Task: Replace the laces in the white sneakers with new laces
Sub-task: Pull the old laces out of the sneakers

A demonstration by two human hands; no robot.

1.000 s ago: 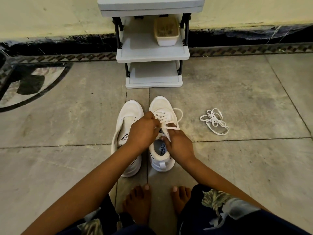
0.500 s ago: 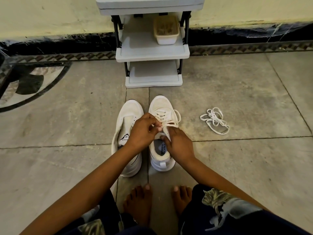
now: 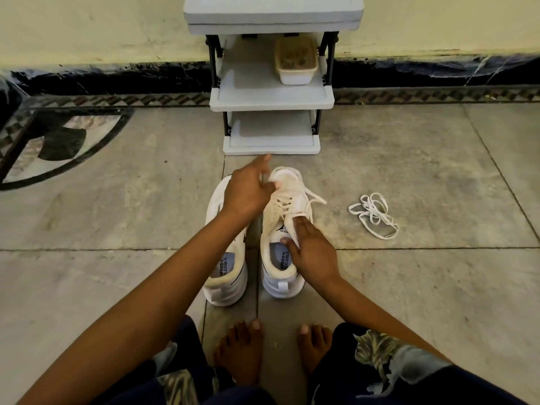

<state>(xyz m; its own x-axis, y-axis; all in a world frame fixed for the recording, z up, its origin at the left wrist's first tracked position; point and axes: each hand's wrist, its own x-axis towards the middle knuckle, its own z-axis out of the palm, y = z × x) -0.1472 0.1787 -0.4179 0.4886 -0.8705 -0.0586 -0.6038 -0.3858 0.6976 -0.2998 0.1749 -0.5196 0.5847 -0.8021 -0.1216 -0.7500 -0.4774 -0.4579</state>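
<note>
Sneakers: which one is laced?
The right sneaker, held by the right hand: a lace crisscrosses its front, loose ends trailing. The left sneaker shows no lace in its visible part.

Ahead of you the two white sneakers (image 3: 271, 226) sit toes-first near the grey plastic tiered shelf rack (image 3: 271, 96), broad bare grey stone-tile floor (image 3: 117, 223) to your left, loose tangled white lace bundle (image 3: 371, 209) on your right, your bare feet (image 3: 239, 352) just behind the heels
</note>
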